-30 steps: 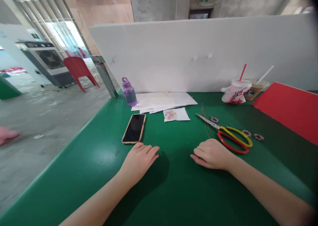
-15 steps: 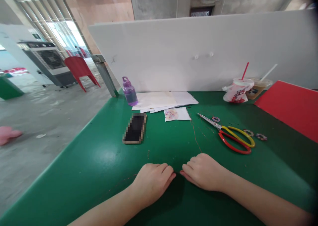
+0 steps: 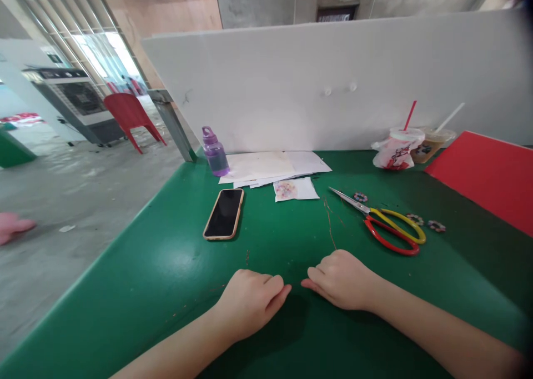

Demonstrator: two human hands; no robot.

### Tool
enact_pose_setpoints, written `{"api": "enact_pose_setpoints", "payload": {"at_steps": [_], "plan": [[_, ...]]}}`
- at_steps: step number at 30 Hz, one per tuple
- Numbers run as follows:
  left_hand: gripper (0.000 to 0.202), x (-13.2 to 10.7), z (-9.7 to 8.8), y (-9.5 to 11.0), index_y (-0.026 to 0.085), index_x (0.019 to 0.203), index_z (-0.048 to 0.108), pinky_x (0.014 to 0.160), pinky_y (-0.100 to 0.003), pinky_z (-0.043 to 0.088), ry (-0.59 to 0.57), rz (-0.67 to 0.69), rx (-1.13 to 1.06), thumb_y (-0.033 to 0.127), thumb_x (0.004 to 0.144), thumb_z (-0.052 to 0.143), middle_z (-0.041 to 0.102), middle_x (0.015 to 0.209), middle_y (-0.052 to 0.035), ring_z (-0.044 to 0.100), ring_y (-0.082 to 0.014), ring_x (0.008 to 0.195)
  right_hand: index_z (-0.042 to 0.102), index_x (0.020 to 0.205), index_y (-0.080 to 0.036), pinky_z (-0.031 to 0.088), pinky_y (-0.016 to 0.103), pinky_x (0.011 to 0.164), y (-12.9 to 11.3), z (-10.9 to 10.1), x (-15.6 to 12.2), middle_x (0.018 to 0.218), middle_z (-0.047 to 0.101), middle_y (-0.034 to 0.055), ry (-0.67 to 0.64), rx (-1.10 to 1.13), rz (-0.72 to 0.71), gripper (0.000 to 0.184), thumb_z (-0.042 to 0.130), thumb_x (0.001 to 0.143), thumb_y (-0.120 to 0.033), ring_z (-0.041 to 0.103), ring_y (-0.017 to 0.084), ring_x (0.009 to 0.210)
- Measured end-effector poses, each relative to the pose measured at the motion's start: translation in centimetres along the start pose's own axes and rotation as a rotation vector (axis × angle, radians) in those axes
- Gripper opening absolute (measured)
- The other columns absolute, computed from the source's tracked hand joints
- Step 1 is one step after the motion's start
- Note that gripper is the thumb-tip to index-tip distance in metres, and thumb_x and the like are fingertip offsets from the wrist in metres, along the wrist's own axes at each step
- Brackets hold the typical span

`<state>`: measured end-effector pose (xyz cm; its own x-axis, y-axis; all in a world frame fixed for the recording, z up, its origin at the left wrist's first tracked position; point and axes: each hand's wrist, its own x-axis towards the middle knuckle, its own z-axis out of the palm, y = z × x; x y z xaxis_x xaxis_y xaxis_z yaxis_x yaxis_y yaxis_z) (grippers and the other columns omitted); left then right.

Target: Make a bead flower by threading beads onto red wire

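My right hand (image 3: 343, 279) rests on the green table (image 3: 137, 268) with its fingers curled into a pinch. A thin brown wire (image 3: 330, 226) runs from under it toward the scissors. Just left of it, fingertips almost touching, my left hand (image 3: 252, 301) lies with its fingers pressed together; whatever they hold is hidden. A short bit of wire (image 3: 247, 257) lies in front of the left hand.
Red-and-yellow scissors (image 3: 385, 229) lie right of the wire, with small beaded flowers (image 3: 428, 223) around them. Farther back are a phone (image 3: 224, 213), a small bead packet (image 3: 295, 189), papers (image 3: 275, 166), a purple bottle (image 3: 215, 152), two drinks (image 3: 400, 148) and a red sheet (image 3: 487, 176), against a white partition (image 3: 333, 79).
Both hands drew back toward me and came together at the table's middle. The wire moved with the right hand, from beside the scissors to in front of me.
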<state>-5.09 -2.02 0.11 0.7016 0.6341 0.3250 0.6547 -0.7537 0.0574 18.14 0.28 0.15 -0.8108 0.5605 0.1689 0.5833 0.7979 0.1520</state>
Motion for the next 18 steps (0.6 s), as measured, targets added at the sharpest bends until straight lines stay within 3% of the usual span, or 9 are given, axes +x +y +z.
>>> {"api": "enact_pose_setpoints", "payload": {"at_steps": [18], "plan": [[0.037,0.2,-0.2,-1.3,0.017,0.059,0.047,0.045,-0.027,0.015,0.002,-0.048,0.027,0.028,0.093,0.037,0.054,0.045,0.0030,0.047,-0.0103,0.038,0.048,0.060,-0.016,0.006,0.030,0.049,1.7,0.1,-0.1,0.042,0.053,0.0003,0.079,-0.056,0.027,0.043,0.034,0.095,-0.036,0.045,0.010,0.039]]}}
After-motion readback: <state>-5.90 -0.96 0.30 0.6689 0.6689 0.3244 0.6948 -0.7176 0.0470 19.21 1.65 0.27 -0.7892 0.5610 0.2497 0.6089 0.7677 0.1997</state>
